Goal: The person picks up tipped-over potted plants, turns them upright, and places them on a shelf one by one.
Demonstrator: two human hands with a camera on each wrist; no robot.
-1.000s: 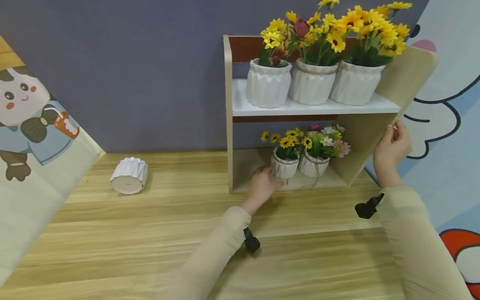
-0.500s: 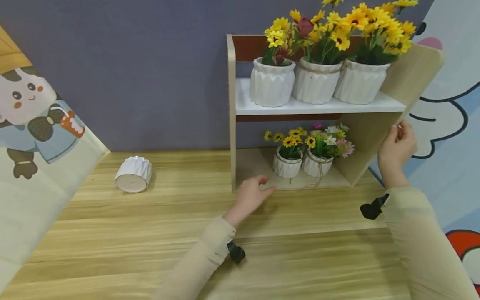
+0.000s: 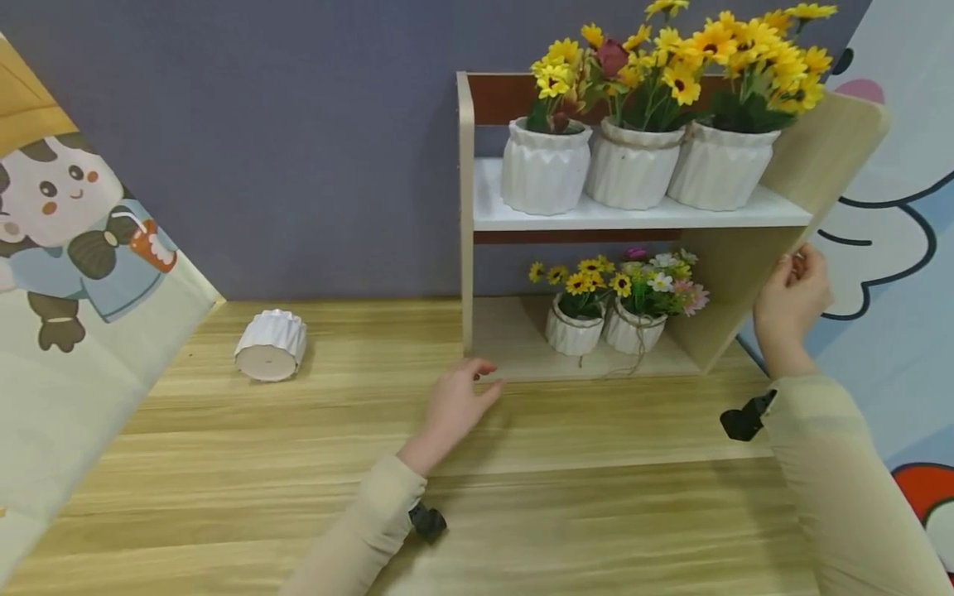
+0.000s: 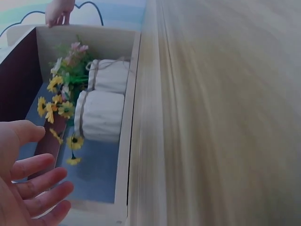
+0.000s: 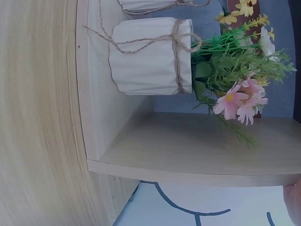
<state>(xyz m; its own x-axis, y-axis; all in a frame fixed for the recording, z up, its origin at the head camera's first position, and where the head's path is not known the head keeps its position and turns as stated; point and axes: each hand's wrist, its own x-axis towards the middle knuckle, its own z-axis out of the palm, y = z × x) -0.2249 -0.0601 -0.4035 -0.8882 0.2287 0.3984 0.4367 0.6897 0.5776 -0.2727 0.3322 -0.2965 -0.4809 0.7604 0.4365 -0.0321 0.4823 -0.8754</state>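
Note:
My left hand (image 3: 452,406) hovers over the table by the lower left corner of a two-tier wooden shelf (image 3: 468,223), fingers apart and holding nothing. In the left wrist view its spread fingers (image 4: 47,190) show in front of the lower compartment. My right hand (image 3: 792,302) grips the front edge of the shelf's right side panel. On the lower tier stand two small white pots, one with yellow flowers (image 3: 575,331) and one with pink and white flowers (image 3: 633,331), tied with twine. Three larger white flower pots (image 3: 547,170) stand on the upper tier.
A white fluted pot (image 3: 271,345) lies on its side at the left of the wooden table (image 3: 358,331), base toward me. A grey wall (image 3: 335,149) rises behind. Cartoon-printed panels (image 3: 74,331) flank the table on both sides.
My left hand has drawn away from the yellow-flowered pot, leftward and toward me, off the lower tier. The right hand keeps its grip on the side panel. The camera view has shifted slightly.

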